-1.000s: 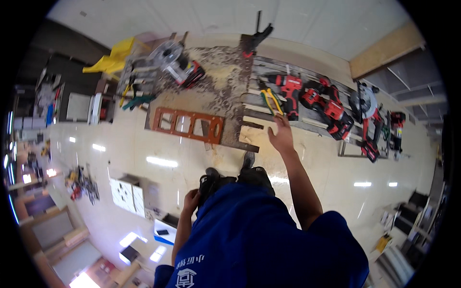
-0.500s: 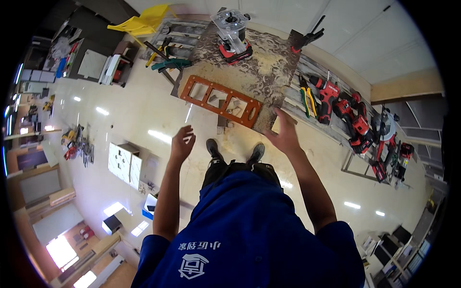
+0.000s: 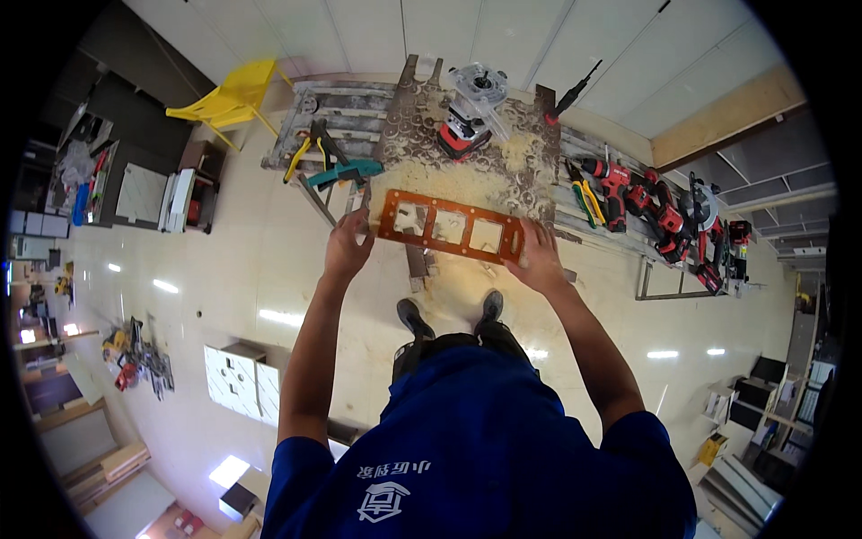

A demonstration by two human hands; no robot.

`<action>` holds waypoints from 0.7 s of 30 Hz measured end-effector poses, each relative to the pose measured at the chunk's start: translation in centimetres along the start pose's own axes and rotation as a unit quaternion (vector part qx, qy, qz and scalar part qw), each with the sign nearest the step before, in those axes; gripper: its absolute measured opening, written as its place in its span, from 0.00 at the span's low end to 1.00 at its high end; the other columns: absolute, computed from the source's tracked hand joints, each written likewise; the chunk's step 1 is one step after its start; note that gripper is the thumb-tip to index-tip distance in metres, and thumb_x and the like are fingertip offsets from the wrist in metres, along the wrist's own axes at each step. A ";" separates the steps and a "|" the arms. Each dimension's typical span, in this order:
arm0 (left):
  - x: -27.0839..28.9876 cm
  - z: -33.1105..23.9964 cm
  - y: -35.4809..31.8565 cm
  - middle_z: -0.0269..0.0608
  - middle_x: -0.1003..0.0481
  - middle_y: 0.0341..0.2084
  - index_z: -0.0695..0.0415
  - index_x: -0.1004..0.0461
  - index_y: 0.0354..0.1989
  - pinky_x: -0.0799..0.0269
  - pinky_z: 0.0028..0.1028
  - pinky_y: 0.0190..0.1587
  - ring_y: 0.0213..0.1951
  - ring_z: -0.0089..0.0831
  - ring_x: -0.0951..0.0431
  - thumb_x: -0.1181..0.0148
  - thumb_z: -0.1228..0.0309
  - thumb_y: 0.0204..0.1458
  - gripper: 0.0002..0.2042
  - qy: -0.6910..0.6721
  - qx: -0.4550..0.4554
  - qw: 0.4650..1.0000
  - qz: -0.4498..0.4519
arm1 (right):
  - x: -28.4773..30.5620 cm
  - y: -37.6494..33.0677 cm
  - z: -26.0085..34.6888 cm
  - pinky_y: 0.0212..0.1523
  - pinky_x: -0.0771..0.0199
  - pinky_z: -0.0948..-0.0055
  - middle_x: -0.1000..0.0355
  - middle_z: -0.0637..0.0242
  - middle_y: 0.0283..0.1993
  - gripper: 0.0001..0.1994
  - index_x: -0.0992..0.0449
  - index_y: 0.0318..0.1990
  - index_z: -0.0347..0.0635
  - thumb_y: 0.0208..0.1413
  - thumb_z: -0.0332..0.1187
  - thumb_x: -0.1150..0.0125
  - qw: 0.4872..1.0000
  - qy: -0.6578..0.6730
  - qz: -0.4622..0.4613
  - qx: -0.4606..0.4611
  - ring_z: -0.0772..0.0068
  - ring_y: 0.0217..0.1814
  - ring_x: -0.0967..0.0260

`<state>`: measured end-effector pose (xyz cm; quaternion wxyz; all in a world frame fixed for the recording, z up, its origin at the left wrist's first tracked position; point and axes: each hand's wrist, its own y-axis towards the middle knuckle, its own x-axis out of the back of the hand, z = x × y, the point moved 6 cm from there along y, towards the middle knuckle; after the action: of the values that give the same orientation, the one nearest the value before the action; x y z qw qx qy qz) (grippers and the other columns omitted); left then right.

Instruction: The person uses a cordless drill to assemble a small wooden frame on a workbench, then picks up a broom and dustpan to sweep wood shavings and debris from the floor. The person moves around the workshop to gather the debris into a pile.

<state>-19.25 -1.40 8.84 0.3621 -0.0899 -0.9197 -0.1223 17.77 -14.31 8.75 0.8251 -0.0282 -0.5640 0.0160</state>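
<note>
An orange template [image 3: 429,241] with three square openings and a slot at one end lies across the near edge of the dusty, patterned board [image 3: 530,184]. My right hand [image 3: 541,259] grips its right end by the slot, thumb beneath and fingers on top. My left hand [image 3: 348,246] is just off the template's left end, thumb and fingers apart with nothing visible between them. Beyond the template a trim router [image 3: 467,126] with a clear base rests upside down on the board. Sawdust covers much of that surface.
A teal-handled clamp [image 3: 346,172] and yellow-handled pliers [image 3: 298,162] are at the bench's left. On the right lie green-yellow pliers [image 3: 588,203], a red drill [image 3: 616,193] and several red power tools. Another clamp [image 3: 573,94] stands at the board's far right corner. A yellow chair [image 3: 224,101] is far left.
My right hand has closed on the template's right end, and my left hand has come up near its left end. The template sits more level across the view, which has also shifted.
</note>
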 end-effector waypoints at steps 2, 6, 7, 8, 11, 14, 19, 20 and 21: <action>0.2 1.1 2.3 0.47 0.23 0.40 0.60 0.27 0.47 0.24 0.35 0.42 0.41 0.42 0.20 0.35 0.74 0.47 0.18 -0.070 0.053 0.996 -0.033 | 0.3 -1.8 -1.9 0.71 0.58 0.45 0.49 0.51 0.70 0.46 0.53 0.69 0.41 0.46 0.41 0.32 0.998 0.025 -0.037 -0.042 0.46 0.73 0.55; -0.4 7.9 4.3 0.41 0.22 0.36 0.60 0.26 0.43 0.24 0.28 0.40 0.37 0.31 0.21 0.40 0.77 0.51 0.11 -0.104 0.017 0.991 -0.086 | -0.7 -6.4 -6.8 0.69 0.51 0.51 0.42 0.45 0.65 0.39 0.46 0.65 0.35 0.46 0.33 0.33 0.977 0.077 -0.193 -0.044 0.43 0.69 0.48; -0.6 9.3 3.4 0.40 0.22 0.36 0.60 0.26 0.43 0.24 0.27 0.41 0.37 0.28 0.22 0.41 0.79 0.51 0.10 -0.116 0.036 0.989 -0.083 | 0.1 -7.3 -7.6 0.67 0.48 0.51 0.41 0.46 0.64 0.38 0.44 0.65 0.35 0.46 0.33 0.34 0.975 0.083 -0.191 -0.076 0.45 0.67 0.46; -1.6 8.0 2.6 0.40 0.23 0.35 0.62 0.26 0.43 0.24 0.27 0.41 0.37 0.29 0.22 0.41 0.79 0.52 0.10 -0.138 0.056 0.987 -0.059 | 0.8 -8.4 -9.1 0.65 0.46 0.51 0.39 0.47 0.62 0.36 0.43 0.64 0.36 0.47 0.34 0.35 0.970 0.095 -0.193 -0.113 0.46 0.66 0.43; -3.6 7.7 -1.0 0.41 0.23 0.35 0.64 0.28 0.42 0.25 0.26 0.33 0.36 0.28 0.22 0.40 0.73 0.56 0.09 -0.096 0.079 0.990 -0.065 | 3.3 -11.6 -15.9 0.61 0.39 0.53 0.35 0.46 0.59 0.33 0.39 0.61 0.34 0.47 0.33 0.35 0.923 0.134 -0.309 -0.188 0.46 0.62 0.38; -8.6 12.6 -9.5 0.44 0.23 0.39 0.62 0.32 0.51 0.24 0.27 0.29 0.36 0.33 0.19 0.45 0.72 0.56 0.14 -0.269 0.287 0.919 -0.016 | 7.1 -13.0 -24.2 0.56 0.31 0.57 0.31 0.46 0.54 0.29 0.34 0.57 0.33 0.46 0.32 0.34 0.872 0.144 -0.398 -0.246 0.45 0.56 0.33; -14.0 22.4 -22.2 0.51 0.22 0.40 0.64 0.32 0.53 0.23 0.31 0.31 0.34 0.38 0.20 0.41 0.76 0.50 0.20 -0.183 0.338 0.911 0.149 | 10.3 -6.8 -31.0 0.51 0.26 0.57 0.26 0.50 0.47 0.28 0.30 0.51 0.34 0.45 0.41 0.30 0.896 0.159 -0.289 -0.297 0.47 0.51 0.28; -14.0 21.0 -23.0 0.53 0.22 0.39 0.66 0.31 0.52 0.23 0.32 0.31 0.34 0.39 0.19 0.41 0.76 0.50 0.19 -0.196 0.334 0.911 0.144 | 10.5 -5.0 -31.0 0.50 0.26 0.57 0.25 0.50 0.47 0.29 0.29 0.50 0.35 0.45 0.44 0.30 0.923 0.086 -0.246 -0.283 0.48 0.51 0.28; -13.9 19.6 -23.8 0.55 0.22 0.39 0.67 0.31 0.51 0.22 0.32 0.32 0.35 0.40 0.19 0.42 0.76 0.51 0.18 -0.208 0.332 0.910 0.136 | 10.2 -3.1 -31.2 0.51 0.26 0.57 0.26 0.51 0.47 0.29 0.29 0.49 0.35 0.44 0.46 0.30 0.923 0.082 -0.193 -0.323 0.49 0.51 0.28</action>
<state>-27.91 -19.52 -18.36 0.1845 -0.1121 -0.9406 0.2620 50.57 -17.73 7.14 0.8017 -0.1846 -0.4636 -0.3290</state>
